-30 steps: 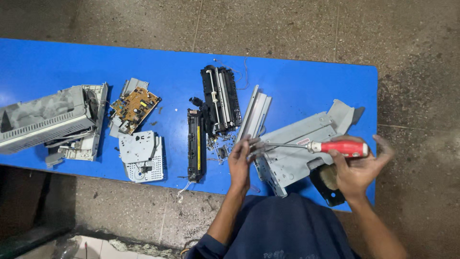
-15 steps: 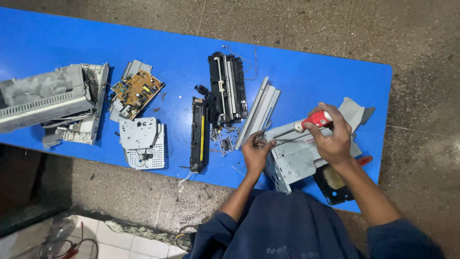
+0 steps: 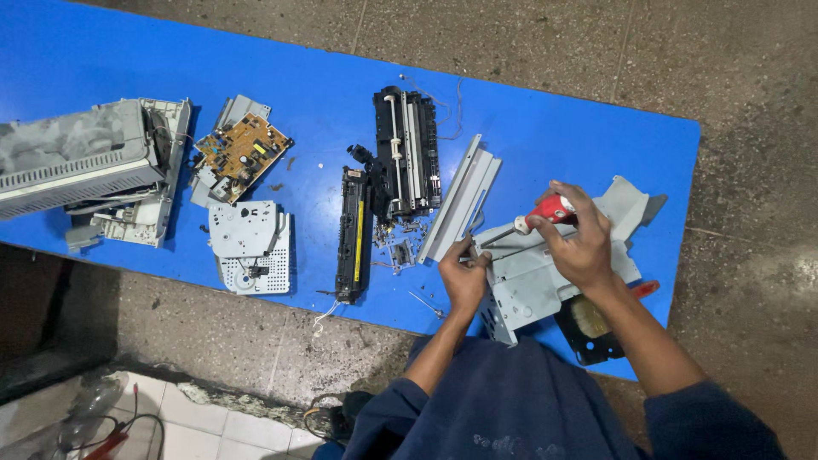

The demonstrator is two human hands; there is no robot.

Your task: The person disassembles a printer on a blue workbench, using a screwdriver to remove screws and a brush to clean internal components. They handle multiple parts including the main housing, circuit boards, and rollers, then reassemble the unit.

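Note:
My right hand (image 3: 579, 240) grips a red-handled screwdriver (image 3: 545, 212), its shaft pointing left and down onto a grey metal printer frame (image 3: 532, 285) that lies on the blue table (image 3: 324, 94). My left hand (image 3: 463, 277) rests at the frame's left edge, fingers curled beside the screwdriver tip, touching the metal. A long grey metal bracket (image 3: 460, 200) lies just left of the frame. A black part (image 3: 588, 328) sticks out from under the frame at the table's near edge.
Left of my hands lie a black roller assembly (image 3: 407, 153), a black and yellow bar (image 3: 353, 234), small loose bits (image 3: 399, 251), a grey gear plate (image 3: 247, 243), a brown circuit board (image 3: 240, 153) and a grey printer housing (image 3: 81, 166). Concrete floor surrounds the table.
My right hand swung the screwdriver from lying flat at the right to tilted onto the frame, and closed over its handle. My left hand stayed at the frame's left edge.

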